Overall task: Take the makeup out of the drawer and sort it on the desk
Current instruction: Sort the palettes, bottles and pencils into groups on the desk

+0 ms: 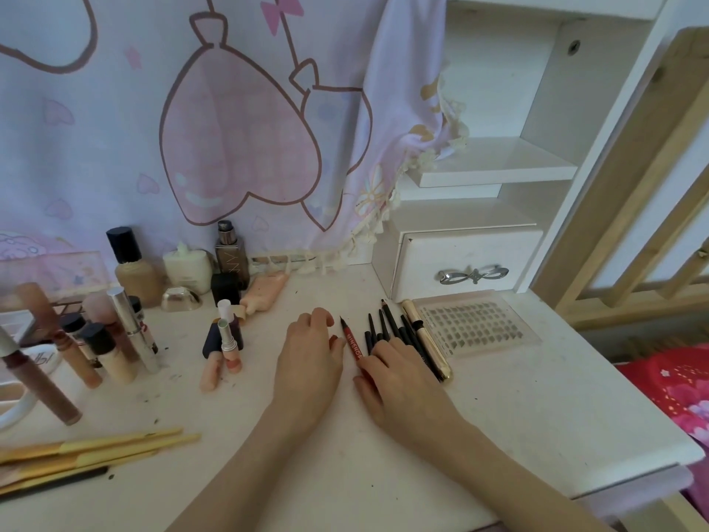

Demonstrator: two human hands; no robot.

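Lying between both hands [310,351] [391,374] (fingers touching): red eyeliner pen [352,342].

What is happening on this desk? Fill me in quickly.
A person is sorting makeup on the white desk. The right hand lies flat on a row of black eye pencils and a red eyeliner pen, lining them up beside a gold tube and a lash tray. The left hand rests beside them, holding nothing. Foundation bottles stand grouped at the left.
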